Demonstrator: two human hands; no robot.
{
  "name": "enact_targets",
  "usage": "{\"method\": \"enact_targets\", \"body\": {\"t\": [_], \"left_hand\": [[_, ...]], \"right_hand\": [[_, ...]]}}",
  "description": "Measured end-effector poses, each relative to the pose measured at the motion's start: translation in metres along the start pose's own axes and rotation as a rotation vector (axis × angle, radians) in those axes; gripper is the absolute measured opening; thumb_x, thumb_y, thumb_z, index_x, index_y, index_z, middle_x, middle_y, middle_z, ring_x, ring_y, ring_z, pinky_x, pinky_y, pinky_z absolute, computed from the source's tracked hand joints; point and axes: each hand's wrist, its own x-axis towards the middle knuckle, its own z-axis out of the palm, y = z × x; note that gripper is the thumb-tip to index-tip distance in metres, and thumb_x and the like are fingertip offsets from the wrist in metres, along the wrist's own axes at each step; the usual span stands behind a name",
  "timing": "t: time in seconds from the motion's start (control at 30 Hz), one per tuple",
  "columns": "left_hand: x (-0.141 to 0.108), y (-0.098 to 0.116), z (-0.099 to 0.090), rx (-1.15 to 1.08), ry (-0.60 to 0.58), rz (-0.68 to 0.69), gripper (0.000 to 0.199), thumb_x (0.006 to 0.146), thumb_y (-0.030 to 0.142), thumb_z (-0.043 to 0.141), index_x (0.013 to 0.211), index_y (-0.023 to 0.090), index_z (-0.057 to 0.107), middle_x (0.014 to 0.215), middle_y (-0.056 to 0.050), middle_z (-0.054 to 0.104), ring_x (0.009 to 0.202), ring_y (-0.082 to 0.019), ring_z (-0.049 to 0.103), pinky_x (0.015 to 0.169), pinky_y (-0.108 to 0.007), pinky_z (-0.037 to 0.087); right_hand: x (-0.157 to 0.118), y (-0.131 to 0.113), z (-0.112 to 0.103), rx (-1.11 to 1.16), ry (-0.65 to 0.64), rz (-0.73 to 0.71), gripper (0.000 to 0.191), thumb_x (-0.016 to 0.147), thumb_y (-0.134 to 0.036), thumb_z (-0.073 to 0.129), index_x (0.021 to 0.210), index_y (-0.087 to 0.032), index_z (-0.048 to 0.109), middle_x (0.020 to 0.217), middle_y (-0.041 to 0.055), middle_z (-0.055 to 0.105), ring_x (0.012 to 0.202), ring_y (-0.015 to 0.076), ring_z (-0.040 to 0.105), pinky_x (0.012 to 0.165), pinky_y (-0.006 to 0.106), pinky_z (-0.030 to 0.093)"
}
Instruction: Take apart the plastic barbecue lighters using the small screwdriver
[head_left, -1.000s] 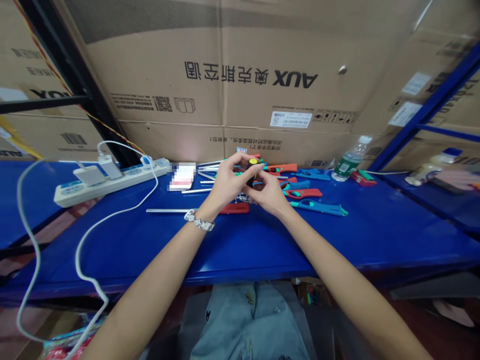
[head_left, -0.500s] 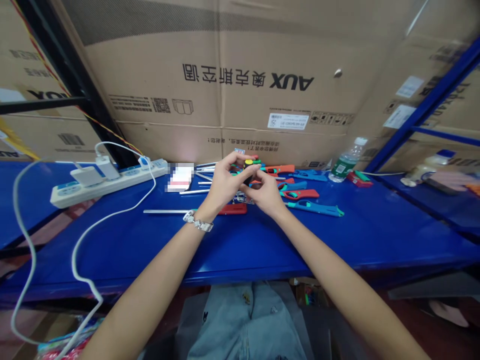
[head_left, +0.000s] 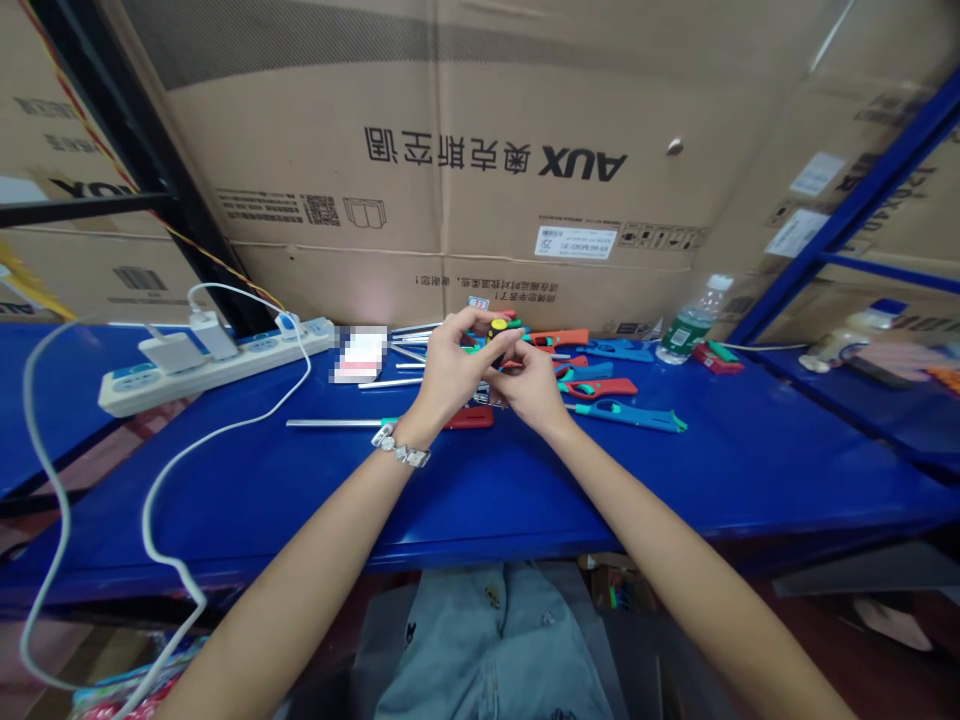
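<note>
Both hands meet above the middle of the blue table (head_left: pixel 480 500). My left hand (head_left: pixel 454 362) is closed round a small black item with a yellow top (head_left: pixel 498 326). My right hand (head_left: pixel 534 385) has its fingers closed against the same item's lower part, which they mostly hide. A red lighter with a long metal tube (head_left: pixel 330 424) lies under my left wrist. Right of my hands are several lighters, among them a blue one (head_left: pixel 634 415) and a red one (head_left: pixel 604 387). Metal tubes (head_left: pixel 397 383) stick out left of my left hand.
A white power strip (head_left: pixel 217 365) with plugs and a loose white cable (head_left: pixel 150 500) is at the left. A green-labelled bottle (head_left: pixel 686 330) and a small red object (head_left: pixel 716 358) stand at the back right. Cardboard boxes (head_left: pixel 480 90) rise behind.
My left hand and wrist have shifted very slightly to the right. The small item stays between both hands; the lighters lie as before.
</note>
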Motion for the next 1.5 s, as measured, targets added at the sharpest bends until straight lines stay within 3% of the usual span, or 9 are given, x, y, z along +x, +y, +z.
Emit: {"method": "enact_targets", "body": {"t": [0.13, 0.23, 0.47, 0.6, 0.73, 0.97, 1.23, 1.4, 1.5], "left_hand": [[0.0, 0.004, -0.006, -0.038, -0.164, 0.044, 0.028, 0.099, 0.04, 0.056, 0.112, 0.024, 0.075, 0.11, -0.007, 0.077, 0.107, -0.02, 0.069, 0.094, -0.036, 0.053], [0.001, 0.006, -0.01, -0.155, -0.23, -0.002, 0.029, 0.1, 0.039, 0.055, 0.114, 0.022, 0.074, 0.106, -0.007, 0.078, 0.1, -0.019, 0.072, 0.089, -0.034, 0.056], [-0.001, 0.003, -0.001, 0.03, -0.024, 0.06, 0.02, 0.089, 0.038, 0.072, 0.103, 0.025, 0.079, 0.1, -0.005, 0.079, 0.089, -0.018, 0.067, 0.08, -0.034, 0.054], [-0.001, 0.003, -0.01, 0.012, -0.183, 0.101, 0.028, 0.101, 0.037, 0.054, 0.116, 0.027, 0.075, 0.113, -0.005, 0.077, 0.104, -0.02, 0.066, 0.095, -0.039, 0.052], [0.002, 0.001, -0.015, -0.134, -0.211, 0.024, 0.022, 0.094, 0.037, 0.067, 0.109, 0.023, 0.075, 0.109, -0.007, 0.076, 0.098, -0.019, 0.068, 0.084, -0.033, 0.055], [0.004, 0.0, -0.012, -0.005, -0.147, 0.098, 0.018, 0.093, 0.033, 0.067, 0.107, 0.026, 0.076, 0.105, -0.007, 0.068, 0.095, -0.017, 0.065, 0.082, -0.031, 0.055], [0.003, 0.003, -0.017, -0.141, -0.319, -0.026, 0.031, 0.1, 0.041, 0.053, 0.118, 0.024, 0.072, 0.111, -0.008, 0.075, 0.103, -0.019, 0.069, 0.086, -0.032, 0.056], [0.002, -0.004, -0.005, -0.099, -0.064, -0.035, 0.022, 0.08, 0.037, 0.081, 0.087, 0.02, 0.068, 0.084, -0.003, 0.071, 0.075, -0.015, 0.065, 0.07, -0.031, 0.054], [0.0, -0.003, -0.003, -0.063, -0.034, -0.001, 0.025, 0.082, 0.04, 0.08, 0.092, 0.021, 0.067, 0.092, -0.004, 0.072, 0.082, -0.016, 0.067, 0.075, -0.032, 0.055]], "right_hand": [[0.003, -0.008, -0.011, 0.02, -0.238, 0.048, 0.044, 0.072, -0.053, 0.083, 0.077, -0.021, 0.054, 0.062, -0.0025, 0.059, 0.05, 0.016, 0.063, 0.039, 0.025, 0.04], [0.001, -0.014, -0.016, -0.006, -0.4, 0.071, 0.038, 0.082, -0.055, 0.074, 0.088, -0.019, 0.063, 0.072, 0.0013, 0.065, 0.053, 0.0159, 0.065, 0.039, 0.024, 0.04], [0.0, -0.004, -0.002, -0.016, -0.029, 0.011, 0.042, 0.069, -0.047, 0.086, 0.085, -0.02, 0.059, 0.074, 0.0014, 0.064, 0.052, 0.0161, 0.061, 0.045, 0.03, 0.047], [0.004, -0.01, -0.019, 0.006, -0.243, 0.072, 0.04, 0.072, -0.049, 0.084, 0.088, -0.019, 0.063, 0.072, 0.0012, 0.066, 0.056, 0.017, 0.064, 0.043, 0.026, 0.044], [0.003, -0.016, -0.027, 0.067, -0.395, 0.121, 0.04, 0.078, -0.051, 0.079, 0.097, -0.018, 0.067, 0.078, 0.0027, 0.07, 0.062, 0.0164, 0.067, 0.046, 0.025, 0.046], [0.0, -0.005, -0.005, 0.021, -0.026, 0.044, 0.049, 0.064, -0.051, 0.089, 0.077, -0.023, 0.05, 0.062, -0.0043, 0.059, 0.049, 0.0142, 0.059, 0.041, 0.026, 0.043], [0.001, -0.017, -0.021, -0.035, -0.397, 0.027, 0.036, 0.084, -0.054, 0.072, 0.091, -0.019, 0.065, 0.08, 0.0028, 0.068, 0.057, 0.0159, 0.067, 0.041, 0.025, 0.042], [-0.001, -0.005, -0.006, -0.013, -0.101, -0.011, 0.043, 0.069, -0.048, 0.086, 0.082, -0.021, 0.056, 0.071, -0.0024, 0.061, 0.05, 0.0138, 0.061, 0.042, 0.026, 0.044], [0.001, -0.004, -0.006, -0.015, -0.109, 0.023, 0.047, 0.069, -0.053, 0.085, 0.073, -0.022, 0.05, 0.062, -0.0037, 0.057, 0.051, 0.0156, 0.063, 0.042, 0.026, 0.044]]}}
